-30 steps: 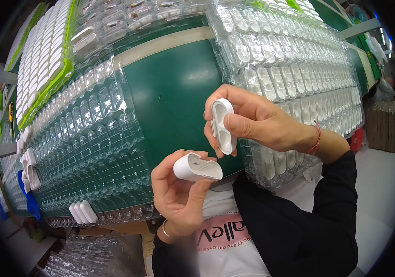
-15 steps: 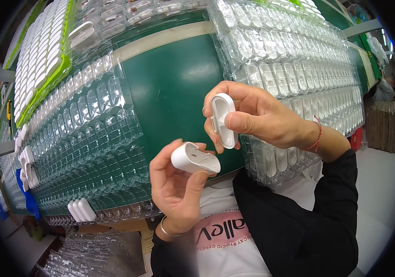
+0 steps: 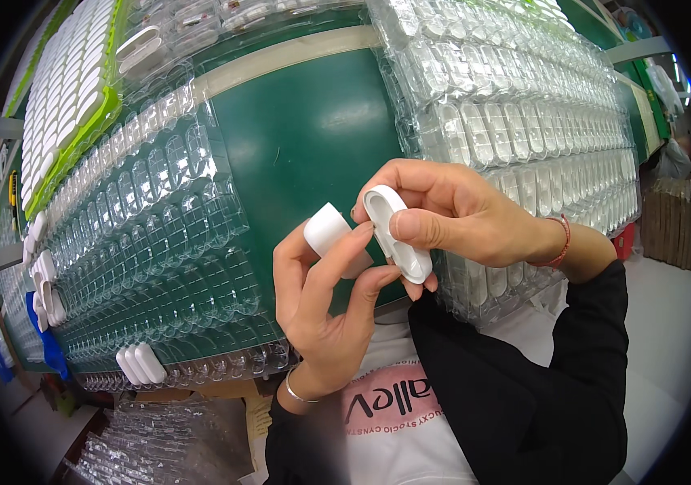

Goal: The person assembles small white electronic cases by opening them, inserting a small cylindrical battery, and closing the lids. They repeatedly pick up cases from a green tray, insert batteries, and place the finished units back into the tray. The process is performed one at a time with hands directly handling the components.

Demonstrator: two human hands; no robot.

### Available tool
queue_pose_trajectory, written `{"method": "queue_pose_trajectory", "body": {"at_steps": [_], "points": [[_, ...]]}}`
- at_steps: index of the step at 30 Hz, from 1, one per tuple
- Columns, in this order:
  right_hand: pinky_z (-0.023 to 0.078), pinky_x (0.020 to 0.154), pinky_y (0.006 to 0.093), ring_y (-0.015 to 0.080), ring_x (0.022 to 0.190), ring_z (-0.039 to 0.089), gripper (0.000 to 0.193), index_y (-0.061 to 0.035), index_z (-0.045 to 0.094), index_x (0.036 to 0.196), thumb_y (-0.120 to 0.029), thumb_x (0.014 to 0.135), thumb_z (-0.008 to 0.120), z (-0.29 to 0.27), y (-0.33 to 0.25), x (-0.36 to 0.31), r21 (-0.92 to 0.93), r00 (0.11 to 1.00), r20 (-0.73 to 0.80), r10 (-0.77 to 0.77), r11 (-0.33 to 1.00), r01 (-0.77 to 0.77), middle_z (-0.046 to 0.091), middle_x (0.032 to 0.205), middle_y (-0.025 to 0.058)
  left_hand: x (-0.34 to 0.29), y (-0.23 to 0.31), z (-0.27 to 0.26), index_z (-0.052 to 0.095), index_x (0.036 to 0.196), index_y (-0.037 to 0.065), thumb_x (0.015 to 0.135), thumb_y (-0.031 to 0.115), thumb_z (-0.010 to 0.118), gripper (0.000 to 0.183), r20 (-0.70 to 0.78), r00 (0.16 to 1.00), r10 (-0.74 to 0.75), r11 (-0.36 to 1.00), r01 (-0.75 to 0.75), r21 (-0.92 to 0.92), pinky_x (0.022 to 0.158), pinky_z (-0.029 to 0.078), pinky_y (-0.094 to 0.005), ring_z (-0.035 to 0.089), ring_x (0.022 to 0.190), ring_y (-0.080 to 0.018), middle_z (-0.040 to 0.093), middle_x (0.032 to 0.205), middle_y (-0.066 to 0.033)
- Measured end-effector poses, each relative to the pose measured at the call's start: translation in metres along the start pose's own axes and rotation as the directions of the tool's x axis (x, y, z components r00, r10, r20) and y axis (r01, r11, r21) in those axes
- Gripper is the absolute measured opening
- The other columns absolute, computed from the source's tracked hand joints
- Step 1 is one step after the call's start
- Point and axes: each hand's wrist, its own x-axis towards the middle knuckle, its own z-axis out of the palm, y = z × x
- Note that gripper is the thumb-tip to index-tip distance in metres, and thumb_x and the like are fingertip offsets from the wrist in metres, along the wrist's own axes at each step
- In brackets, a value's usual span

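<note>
White plastic is held in both hands: a shallow oval shell is pinched, hollow side up, between the thumb and fingers of the right hand, and a cup-shaped body is held by the left hand, partly hidden behind its forefinger. The left thumb and forefinger are parted, their tips set right at the shell's edge; whether it is touched cannot be told. Below the fingers a green tabletop is seen. To their left, clear moulded trays are laid out, with three white oval pieces placed near the edge; to their right, more clear trays are stacked. Nearer the body than the fingers, a white shirt is printed with large dark letters and smaller lines over a pink patch, partly covered by a black jacket.
</note>
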Motion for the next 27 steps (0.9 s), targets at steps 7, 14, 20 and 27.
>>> {"method": "queue_pose_trajectory", "body": {"at_steps": [7, 14, 20, 27], "points": [[0.049, 0.052, 0.0211, 0.0081, 0.064, 0.061, 0.038, 0.0013, 0.055, 0.118, -0.033, 0.101, 0.056, 0.002, 0.003, 0.0, -0.04, 0.997, -0.048, -0.058, 0.998, 0.056, 0.065, 0.092, 0.0063, 0.001, -0.003, 0.006, 0.07, 0.112, 0.006, 0.075, 0.006, 0.083, 0.039, -0.032, 0.999, -0.021, 0.999, 0.02, -0.028, 0.08, 0.052, -0.0329, 0.062, 0.097, -0.0237, 0.058, 0.113, -0.0138], [0.049, 0.053, 0.0212, 0.0074, 0.063, 0.06, 0.036, 0.0008, 0.057, 0.117, -0.031, 0.101, 0.056, 0.002, 0.006, 0.0, -0.058, 0.994, -0.063, -0.089, 0.995, 0.085, 0.066, 0.092, 0.0058, 0.001, -0.006, 0.008, 0.069, 0.111, 0.007, 0.076, 0.005, 0.082, 0.038, -0.052, 0.999, -0.001, 0.999, 0.0, -0.033, 0.08, 0.051, -0.0333, 0.062, 0.098, -0.0243, 0.059, 0.113, -0.014], [0.049, 0.053, 0.0218, 0.0078, 0.063, 0.06, 0.034, 0.0015, 0.057, 0.117, -0.029, 0.101, 0.056, 0.002, 0.01, 0.002, -0.042, 0.99, -0.075, -0.119, 0.992, 0.116, 0.065, 0.091, 0.0062, 0.001, -0.006, 0.011, 0.069, 0.111, 0.007, 0.076, 0.004, 0.081, 0.037, -0.065, 0.998, -0.01, 0.999, 0.007, -0.034, 0.081, 0.051, -0.0334, 0.062, 0.098, -0.0246, 0.059, 0.112, -0.0142], [0.048, 0.052, 0.0218, 0.0086, 0.064, 0.061, 0.032, 0.0018, 0.057, 0.117, -0.026, 0.101, 0.057, 0.002, 0.008, 0.002, -0.062, 0.988, -0.095, -0.121, 0.991, 0.116, 0.065, 0.091, 0.0064, 0.0, -0.008, 0.014, 0.069, 0.111, 0.007, 0.077, 0.003, 0.08, 0.036, -0.094, 0.996, -0.005, 0.999, 0.002, -0.037, 0.081, 0.051, -0.0339, 0.062, 0.098, -0.0248, 0.059, 0.113, -0.0145]]}}
